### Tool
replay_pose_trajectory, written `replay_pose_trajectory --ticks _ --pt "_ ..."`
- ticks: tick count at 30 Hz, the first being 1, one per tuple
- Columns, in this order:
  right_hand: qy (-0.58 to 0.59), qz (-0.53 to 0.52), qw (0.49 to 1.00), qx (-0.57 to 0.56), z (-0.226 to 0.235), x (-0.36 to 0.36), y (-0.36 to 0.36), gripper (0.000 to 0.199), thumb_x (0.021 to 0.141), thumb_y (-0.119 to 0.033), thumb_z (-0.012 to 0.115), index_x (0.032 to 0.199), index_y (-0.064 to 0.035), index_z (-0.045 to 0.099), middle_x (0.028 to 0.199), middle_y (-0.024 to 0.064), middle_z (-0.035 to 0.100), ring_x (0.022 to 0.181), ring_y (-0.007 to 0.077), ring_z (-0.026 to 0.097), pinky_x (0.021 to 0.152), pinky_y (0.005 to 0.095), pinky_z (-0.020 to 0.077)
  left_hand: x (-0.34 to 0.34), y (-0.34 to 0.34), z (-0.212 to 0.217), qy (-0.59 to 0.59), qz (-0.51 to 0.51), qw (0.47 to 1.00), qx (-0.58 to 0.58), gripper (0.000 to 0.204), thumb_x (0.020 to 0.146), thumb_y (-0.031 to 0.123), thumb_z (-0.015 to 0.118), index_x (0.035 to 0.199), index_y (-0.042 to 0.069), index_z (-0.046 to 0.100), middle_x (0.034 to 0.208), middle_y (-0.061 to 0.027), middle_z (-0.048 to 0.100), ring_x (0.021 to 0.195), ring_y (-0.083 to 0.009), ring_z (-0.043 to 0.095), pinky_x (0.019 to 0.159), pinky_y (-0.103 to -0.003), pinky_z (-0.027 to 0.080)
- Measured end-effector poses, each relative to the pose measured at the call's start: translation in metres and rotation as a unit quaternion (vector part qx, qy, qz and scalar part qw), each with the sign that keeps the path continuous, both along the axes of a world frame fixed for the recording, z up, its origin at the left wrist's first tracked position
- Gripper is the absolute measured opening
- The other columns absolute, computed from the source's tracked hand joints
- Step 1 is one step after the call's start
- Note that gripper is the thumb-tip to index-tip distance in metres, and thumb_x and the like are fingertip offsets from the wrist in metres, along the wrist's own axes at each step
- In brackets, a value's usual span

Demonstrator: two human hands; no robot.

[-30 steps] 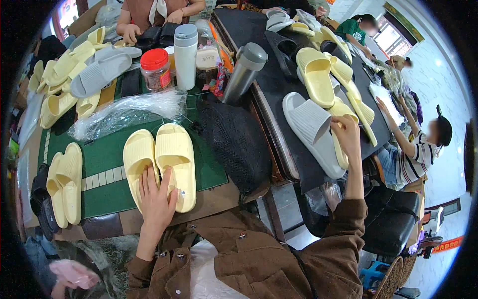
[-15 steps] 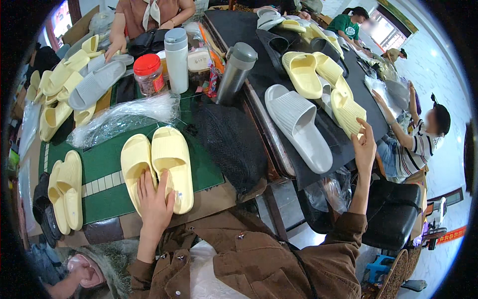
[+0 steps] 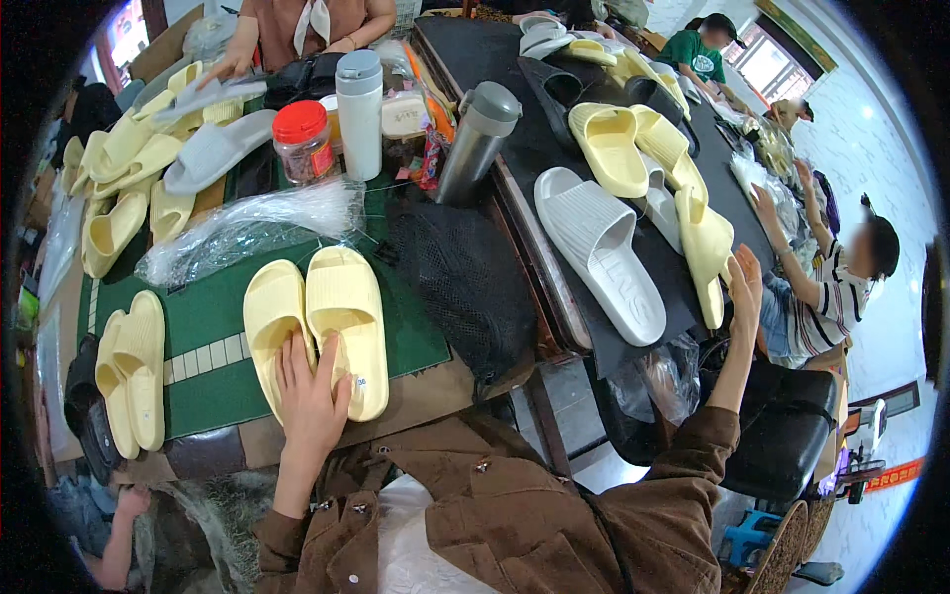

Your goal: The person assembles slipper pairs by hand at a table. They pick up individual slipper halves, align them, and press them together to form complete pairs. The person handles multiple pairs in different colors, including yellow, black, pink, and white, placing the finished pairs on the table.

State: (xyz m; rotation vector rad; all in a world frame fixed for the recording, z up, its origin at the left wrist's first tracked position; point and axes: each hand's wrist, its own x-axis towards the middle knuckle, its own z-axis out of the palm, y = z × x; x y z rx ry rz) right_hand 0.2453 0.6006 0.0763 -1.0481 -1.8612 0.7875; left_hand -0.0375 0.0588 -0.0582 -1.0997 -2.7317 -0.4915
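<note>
My left hand [image 3: 315, 388] lies flat and loosely spread over a pair of pale yellow slippers [image 3: 343, 292], fingers reaching into the left footbed and the thumb side over the right one; nothing is clenched. The pair sits side by side at the near edge of a green mat [image 3: 210, 408], toes pointing away from me. Finish is matte and foam-like – broad straps with fine ribs, rounded toes.

My right hand [image 3: 744, 295] is open, fingers extended, just beside a single yellow slipper [image 3: 705, 259] on the black tabletop [image 3: 457, 51]. That slipper appears tilted; whether my fingertips touch its edge I cannot tell. No hold is evident.

Left of it rests a grey slipper [image 3: 592, 230], strap deeply ribbed, with raised lettering on the smooth footbed. Between the two work areas slumps a black mesh bag [image 3: 457, 282], its net creased. A crinkled, glossy bundle of clear plastic [image 3: 259, 230] lies beyond the yellow pair. Behind it – a see-through jar [image 3: 303, 150] with a red lid, a smooth white bottle [image 3: 360, 124], and a brushed-metal flask [image 3: 477, 148], cylindrical and leaning in view.
</note>
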Motion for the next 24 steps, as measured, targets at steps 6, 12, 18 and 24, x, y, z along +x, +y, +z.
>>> replay_pose_trajectory --ticks 6,12,18,24 --pt "-0.088 0.067 0.992 0.057 -0.039 0.011 0.037 0.063 0.086 -0.010 0.066 0.143 -0.0034 0.040 0.134 0.0204 0.053 0.116 0.0303 0.057 0.100 0.0392 0.0435 0.000 -0.001 0.002 -0.005 -0.001 1.000 0.007 0.059 0.087 0.027 0.060 0.141 0.009 0.046 0.142 -0.0318 0.032 0.132 -0.0494 0.031 0.113 -0.057 0.020" --pt "-0.139 0.063 0.959 0.239 -0.035 -0.032 0.013 0.060 0.079 0.001 0.063 0.137 -0.0098 0.051 0.120 0.0148 0.063 0.104 0.0256 0.061 0.087 0.0342 0.0477 0.001 -0.006 -0.001 -0.007 0.009 1.000 0.016 0.059 0.088 0.027 0.061 0.143 0.013 0.044 0.142 -0.0318 0.034 0.133 -0.0499 0.031 0.113 -0.055 0.023" --pt "-0.172 0.065 0.949 0.257 -0.046 -0.009 0.083 0.050 0.082 0.004 0.053 0.131 -0.0031 0.056 0.116 0.0143 0.066 0.083 0.0190 0.061 0.077 0.0316 0.0487 -0.003 -0.001 0.002 0.000 -0.008 1.000 0.029 0.059 0.088 0.029 0.061 0.142 0.014 0.044 0.140 -0.0321 0.035 0.132 -0.0493 0.032 0.113 -0.055 0.023" --pt "-0.164 0.040 0.971 0.170 -0.041 -0.016 0.066 0.042 0.088 -0.006 0.055 0.130 0.0032 0.056 0.121 0.0164 0.065 0.109 0.0216 0.060 0.093 0.0321 0.0454 0.001 -0.004 0.002 -0.015 0.007 0.999 0.039 0.059 0.088 0.029 0.062 0.141 0.014 0.045 0.141 -0.0323 0.034 0.132 -0.0500 0.033 0.113 -0.056 0.023"
